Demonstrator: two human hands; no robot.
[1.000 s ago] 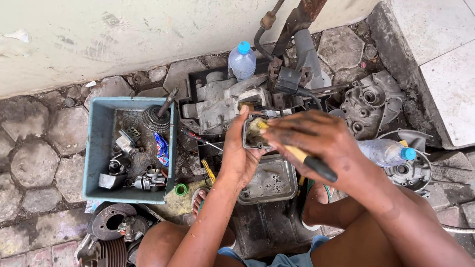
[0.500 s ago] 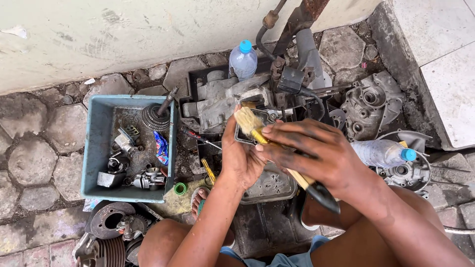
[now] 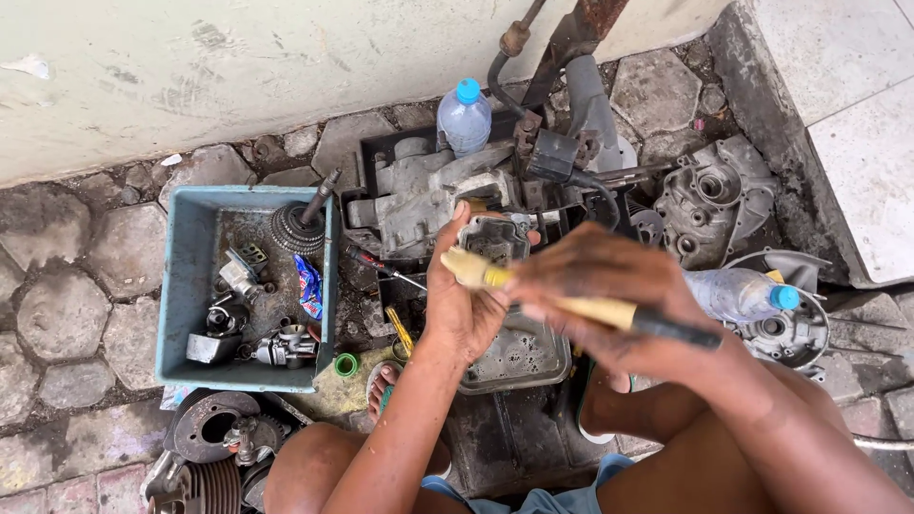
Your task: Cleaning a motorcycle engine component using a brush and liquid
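Cobbled paving (image 3: 67, 314) runs along a pale wall, strewn with greasy engine parts. Above a metal tray (image 3: 519, 357) of dirty liquid, the left hand (image 3: 466, 300) holds a small square metal cover (image 3: 493, 238) upright, its hollow face turned toward the camera, fingers wrapped round its near and left edges. The right hand (image 3: 609, 290) sits just right of that grip, closed round a paintbrush (image 3: 562, 300). The brush's long axis lies nearly level, its dark handle end pointing right and slightly down, its pale bristle end reaching left across the left palm, just below the cover; whether the bristles touch the cover cannot be told. Both grips are clamped shut. Left of the left hand stands a blue plastic bin (image 3: 186, 286) of small parts. Beyond the cover lies a grey engine casing (image 3: 419, 195), with a clear bottle (image 3: 464, 119) past it.
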